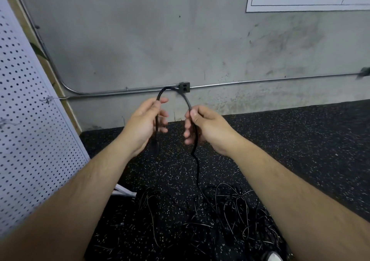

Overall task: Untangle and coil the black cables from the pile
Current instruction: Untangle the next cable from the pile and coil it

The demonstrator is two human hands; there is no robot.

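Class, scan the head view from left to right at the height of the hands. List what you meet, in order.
pegboard panel → left hand, gripping one end of the arch → black cable arching between the hands → right hand, pinching the same cable → speckled floor

Dim, even indoor light is falling softly; wide-angle distortion is bending the edges, and motion blur is smearing the fingers [187,129].
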